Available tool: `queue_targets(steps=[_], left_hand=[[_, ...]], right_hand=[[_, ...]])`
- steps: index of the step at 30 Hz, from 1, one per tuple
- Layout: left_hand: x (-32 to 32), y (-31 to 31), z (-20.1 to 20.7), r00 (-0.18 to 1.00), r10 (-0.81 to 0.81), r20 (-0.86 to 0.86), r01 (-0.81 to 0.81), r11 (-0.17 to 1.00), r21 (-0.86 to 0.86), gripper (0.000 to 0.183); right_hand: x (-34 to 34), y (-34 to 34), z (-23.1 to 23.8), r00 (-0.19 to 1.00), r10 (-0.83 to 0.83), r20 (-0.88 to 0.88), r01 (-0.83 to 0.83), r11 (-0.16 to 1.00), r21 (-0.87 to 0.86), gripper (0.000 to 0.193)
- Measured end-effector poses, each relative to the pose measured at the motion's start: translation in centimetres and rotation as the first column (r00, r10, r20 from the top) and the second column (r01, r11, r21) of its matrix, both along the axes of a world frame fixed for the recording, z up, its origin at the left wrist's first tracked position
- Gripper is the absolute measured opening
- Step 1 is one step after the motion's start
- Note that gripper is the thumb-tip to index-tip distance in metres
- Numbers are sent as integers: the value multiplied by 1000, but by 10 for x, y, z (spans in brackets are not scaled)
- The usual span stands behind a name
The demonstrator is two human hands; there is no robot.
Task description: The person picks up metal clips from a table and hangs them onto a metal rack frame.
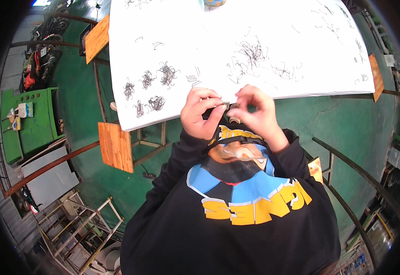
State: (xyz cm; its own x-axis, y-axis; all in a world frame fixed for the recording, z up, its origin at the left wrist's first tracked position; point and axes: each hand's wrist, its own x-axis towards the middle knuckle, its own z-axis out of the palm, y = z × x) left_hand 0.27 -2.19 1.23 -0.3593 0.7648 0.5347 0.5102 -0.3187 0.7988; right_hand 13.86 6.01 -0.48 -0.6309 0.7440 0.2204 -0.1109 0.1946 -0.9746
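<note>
Both hands are raised in front of my chest, just off the near edge of the white-covered table. My left hand is closed in a pinch, with a small metallic-looking piece at its fingertips, too small to name. Close beside it, my right hand curls thumb and forefinger toward the same spot; whether it grips anything there is unclear. Beyond the hands lies a loose pile of thin dark bent wire pieces, hook-like in shape. To the left are several smaller clumps of them, near a few short straight dark pieces.
A colourful round container stands at the table's far edge. Wooden stools flank the table, one at near left and another at far left. A green cabinet and a metal frame stand farther left on the green floor.
</note>
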Motion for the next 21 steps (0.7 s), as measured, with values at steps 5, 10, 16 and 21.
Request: queue_targets(steps=[5,10,16,21], left_hand=[[1,-6,-1,995,-61,73,61,998,7,8],[7,-14,-3,989,-21,149,20,1000,9,7],[8,-21,-7,977,19,214,-13,1000,-27,8],[9,-24,-6,982,62,180,-63,998,-1,8]], right_hand=[[3,84,-87,767,-443,465,303,888,346,18],[-32,111,-107,608,-645,462,124,652,748,9],[-55,118,-103,461,-600,654,-70,710,701,9],[-62,127,-98,472,-519,713,-249,698,672,9]])
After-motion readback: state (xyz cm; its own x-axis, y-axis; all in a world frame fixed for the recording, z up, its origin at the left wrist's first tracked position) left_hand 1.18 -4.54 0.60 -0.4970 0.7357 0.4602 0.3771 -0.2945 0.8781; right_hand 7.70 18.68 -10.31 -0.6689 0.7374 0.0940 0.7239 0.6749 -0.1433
